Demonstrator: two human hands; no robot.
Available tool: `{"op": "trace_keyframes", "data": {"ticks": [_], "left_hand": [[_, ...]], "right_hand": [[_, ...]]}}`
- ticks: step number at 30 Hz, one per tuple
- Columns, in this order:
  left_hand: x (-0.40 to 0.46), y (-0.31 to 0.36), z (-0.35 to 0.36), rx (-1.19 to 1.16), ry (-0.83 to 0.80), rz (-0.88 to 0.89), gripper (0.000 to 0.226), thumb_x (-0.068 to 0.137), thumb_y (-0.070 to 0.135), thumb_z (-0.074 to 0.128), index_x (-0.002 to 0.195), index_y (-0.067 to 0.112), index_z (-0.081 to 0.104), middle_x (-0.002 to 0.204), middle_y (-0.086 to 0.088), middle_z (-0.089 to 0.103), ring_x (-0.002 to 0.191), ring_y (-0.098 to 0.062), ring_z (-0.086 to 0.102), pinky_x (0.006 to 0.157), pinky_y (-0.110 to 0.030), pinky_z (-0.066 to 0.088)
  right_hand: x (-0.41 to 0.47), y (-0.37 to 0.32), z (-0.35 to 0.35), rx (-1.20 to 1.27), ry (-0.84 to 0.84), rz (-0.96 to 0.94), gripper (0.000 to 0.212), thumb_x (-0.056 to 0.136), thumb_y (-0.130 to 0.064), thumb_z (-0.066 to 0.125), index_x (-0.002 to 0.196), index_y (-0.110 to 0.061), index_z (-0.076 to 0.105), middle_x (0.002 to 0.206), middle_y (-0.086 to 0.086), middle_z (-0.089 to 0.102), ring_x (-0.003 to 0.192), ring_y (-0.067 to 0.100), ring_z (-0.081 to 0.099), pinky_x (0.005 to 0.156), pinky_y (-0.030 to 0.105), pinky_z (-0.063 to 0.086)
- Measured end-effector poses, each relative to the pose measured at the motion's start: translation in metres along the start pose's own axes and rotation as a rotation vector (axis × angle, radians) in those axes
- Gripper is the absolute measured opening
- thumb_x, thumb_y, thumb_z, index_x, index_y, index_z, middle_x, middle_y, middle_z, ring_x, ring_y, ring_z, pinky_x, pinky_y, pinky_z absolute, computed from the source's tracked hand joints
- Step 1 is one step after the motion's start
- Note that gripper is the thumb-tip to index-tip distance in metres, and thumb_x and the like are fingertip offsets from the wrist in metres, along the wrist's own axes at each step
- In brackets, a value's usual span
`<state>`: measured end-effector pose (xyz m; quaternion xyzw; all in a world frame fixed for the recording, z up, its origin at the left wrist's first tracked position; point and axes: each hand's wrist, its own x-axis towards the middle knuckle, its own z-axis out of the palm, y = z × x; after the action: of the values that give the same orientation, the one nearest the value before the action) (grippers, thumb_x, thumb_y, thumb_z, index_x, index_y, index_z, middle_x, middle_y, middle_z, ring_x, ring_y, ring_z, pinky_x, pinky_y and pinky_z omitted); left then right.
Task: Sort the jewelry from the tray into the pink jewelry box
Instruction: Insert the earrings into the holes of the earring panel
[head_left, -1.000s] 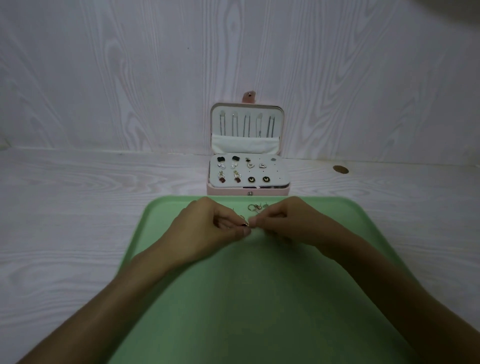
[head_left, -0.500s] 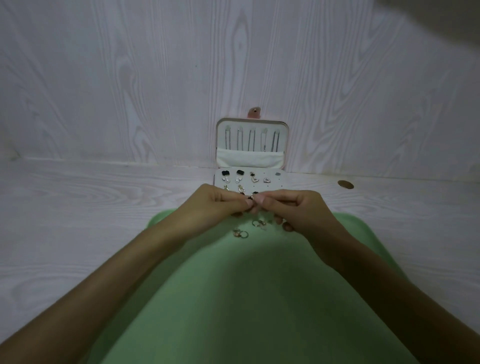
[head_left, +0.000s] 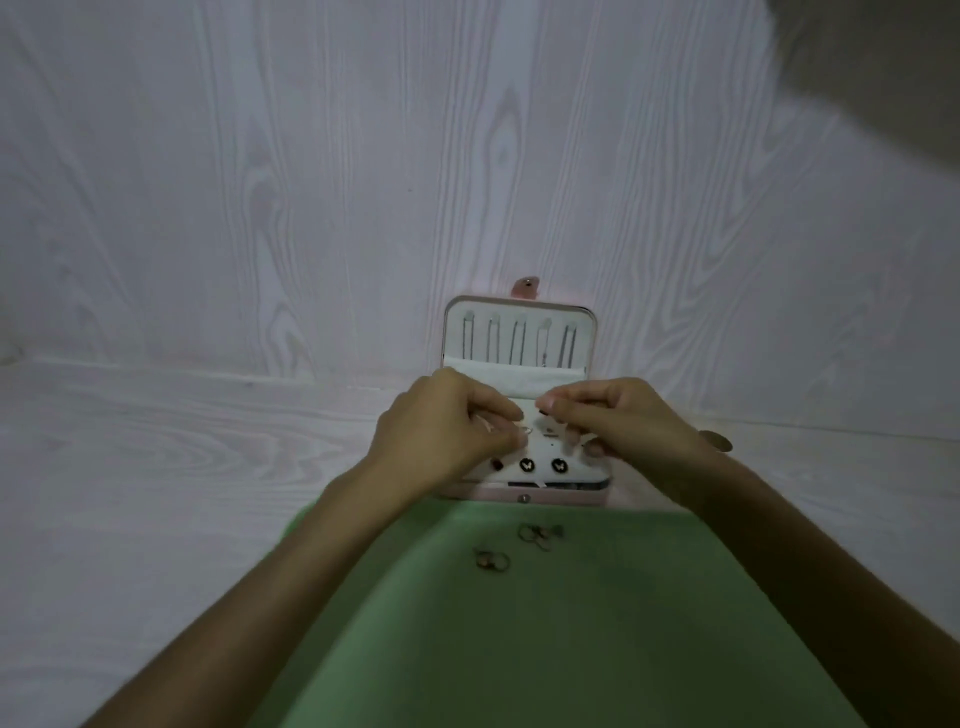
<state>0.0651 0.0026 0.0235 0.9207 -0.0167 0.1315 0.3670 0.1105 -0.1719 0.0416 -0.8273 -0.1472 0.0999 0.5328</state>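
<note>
Over the pink jewelry box (head_left: 550, 498), left hand (head_left: 441, 431) pinches a wire earring (head_left: 525, 430); right hand (head_left: 618, 415) curls, contents unclear.

White wood-grain table (head_left: 156, 467): green tray (head_left: 519, 649) at near edge, centre; open pink jewelry box (head_left: 524, 496) just behind it, w/ lid against back edge; small brown disc (head_left: 721, 441) right of box.

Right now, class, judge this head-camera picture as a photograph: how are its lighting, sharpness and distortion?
Head view: dim, even light, with a dark shadow in the top right corner; wide-angle bend curves the table edge and stretches the forearms; soft focus blurs the small jewelry on the green tray and the earrings in the pink jewelry box; left hand and right hand hide part of its panel.
</note>
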Motion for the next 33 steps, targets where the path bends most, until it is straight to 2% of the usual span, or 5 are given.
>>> {"op": "trace_keyframes", "data": {"ticks": [4,8,13,23,33], "left_hand": [[0.008,-0.032,-0.015,0.123,0.155,-0.142,0.015,0.082,0.032,0.068,0.097,0.036,0.067,0.088,0.021,0.066,0.085,-0.004,0.063,0.065,-0.023,0.041],[0.009,-0.050,-0.006,0.168,0.090,-0.256,0.029,0.084,0.036,0.063,0.113,0.032,0.063,0.107,0.013,0.067,0.100,-0.015,0.062,0.078,-0.027,0.043],[0.010,-0.053,-0.006,0.130,0.065,-0.297,0.023,0.084,0.033,0.062,0.107,0.033,0.069,0.108,0.008,0.069,0.104,-0.019,0.061,0.082,-0.028,0.043],[0.009,-0.050,-0.008,0.138,0.074,-0.260,0.021,0.085,0.028,0.063,0.103,0.033,0.071,0.106,0.010,0.070,0.101,-0.019,0.061,0.075,-0.025,0.037],[0.010,-0.050,-0.007,0.141,0.072,-0.259,0.022,0.084,0.029,0.063,0.104,0.033,0.071,0.106,0.011,0.070,0.101,-0.018,0.061,0.075,-0.026,0.038]], "right_hand": [[0.038,-0.003,-0.024,-0.146,0.015,0.151,0.020,0.081,-0.018,0.070,0.096,-0.004,0.071,0.074,0.005,0.066,0.058,0.008,0.052,0.048,0.012,0.045],[0.060,-0.002,-0.020,-0.260,-0.079,0.312,0.014,0.082,-0.015,0.071,0.079,-0.002,0.066,0.059,0.005,0.058,0.046,0.008,0.046,0.042,0.015,0.040],[0.070,-0.007,-0.017,-0.320,-0.121,0.358,0.020,0.084,-0.016,0.069,0.070,-0.007,0.057,0.040,-0.003,0.047,0.038,0.007,0.036,0.038,0.015,0.030],[0.074,-0.009,-0.025,-0.381,-0.198,0.439,0.024,0.085,-0.022,0.068,0.069,-0.010,0.055,0.043,-0.004,0.043,0.033,0.004,0.030,0.035,0.013,0.025],[0.079,-0.009,-0.024,-0.453,-0.211,0.441,0.028,0.083,-0.025,0.070,0.067,-0.012,0.051,0.052,-0.001,0.037,0.042,0.007,0.026,0.037,0.015,0.022]]}}
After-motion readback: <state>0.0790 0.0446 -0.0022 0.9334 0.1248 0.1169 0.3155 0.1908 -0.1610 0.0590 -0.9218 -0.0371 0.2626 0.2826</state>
